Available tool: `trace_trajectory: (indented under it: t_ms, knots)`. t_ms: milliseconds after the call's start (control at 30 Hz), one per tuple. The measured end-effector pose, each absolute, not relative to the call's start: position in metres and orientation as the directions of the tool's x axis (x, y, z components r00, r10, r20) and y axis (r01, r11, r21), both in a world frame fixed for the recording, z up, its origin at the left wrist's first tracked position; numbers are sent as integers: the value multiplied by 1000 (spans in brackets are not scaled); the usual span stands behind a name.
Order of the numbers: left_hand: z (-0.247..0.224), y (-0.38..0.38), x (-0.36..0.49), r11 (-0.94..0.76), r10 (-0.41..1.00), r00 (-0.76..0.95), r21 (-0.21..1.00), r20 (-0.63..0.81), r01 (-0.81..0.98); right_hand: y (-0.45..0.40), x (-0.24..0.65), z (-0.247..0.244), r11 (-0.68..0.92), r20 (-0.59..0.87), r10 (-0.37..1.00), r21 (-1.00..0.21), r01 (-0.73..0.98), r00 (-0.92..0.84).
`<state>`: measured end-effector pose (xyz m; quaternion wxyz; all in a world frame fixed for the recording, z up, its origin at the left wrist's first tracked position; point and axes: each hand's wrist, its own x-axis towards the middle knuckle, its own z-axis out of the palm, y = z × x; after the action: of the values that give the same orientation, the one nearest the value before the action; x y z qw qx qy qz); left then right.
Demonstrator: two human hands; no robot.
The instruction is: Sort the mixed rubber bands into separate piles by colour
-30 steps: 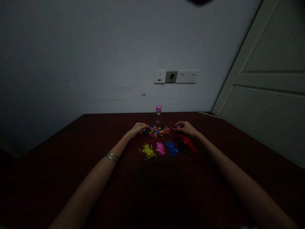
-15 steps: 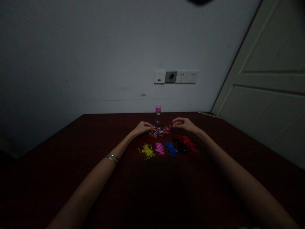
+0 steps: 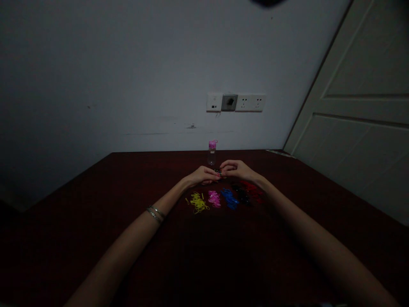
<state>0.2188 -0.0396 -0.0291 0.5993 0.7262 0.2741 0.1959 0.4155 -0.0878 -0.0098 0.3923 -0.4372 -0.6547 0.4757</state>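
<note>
My left hand (image 3: 203, 175) and my right hand (image 3: 237, 169) meet, fingertips almost touching, over a mixed pile of small coloured loops (image 3: 218, 172) that look like rubber bands. Both hands have their fingers drawn together in a pinch; what is between them is mostly hidden. Only a few dark and pale bits of the pile show in the gap. Nearer to me lie sorted heaps of the same loops: yellow (image 3: 198, 202), pink (image 3: 214, 198), blue (image 3: 229, 198), black (image 3: 244, 196) and red (image 3: 255, 192), the red one in shadow beside my right forearm.
Just behind my hands stands a small clear bottle (image 3: 211, 158) with a pink cap. The dark red table (image 3: 153, 166) runs back to a pale wall with a row of sockets (image 3: 251, 102). To the right is a white panelled door (image 3: 361, 106).
My hands have come together: the left moved right and the right moved left. They now cover most of the mixed pile, which lay visible between them before. The sorted heaps have not moved.
</note>
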Motion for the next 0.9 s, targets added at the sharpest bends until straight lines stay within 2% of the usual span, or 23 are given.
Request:
trace_trajectory:
  t_ms: [367,633,900]
  knots:
    - [-27,-24,202,-137,642,763,968,-74,210,-87,420,-12,177,98,951,-951,254,-294]
    - [-25,-16,187,-192,583,798,928,-154,319,-96,396,-19,281,41,849,-880,384,-527]
    - [-22,-10,182,-212,548,810,901,-210,377,-98,387,-24,319,7,820,-836,447,-573]
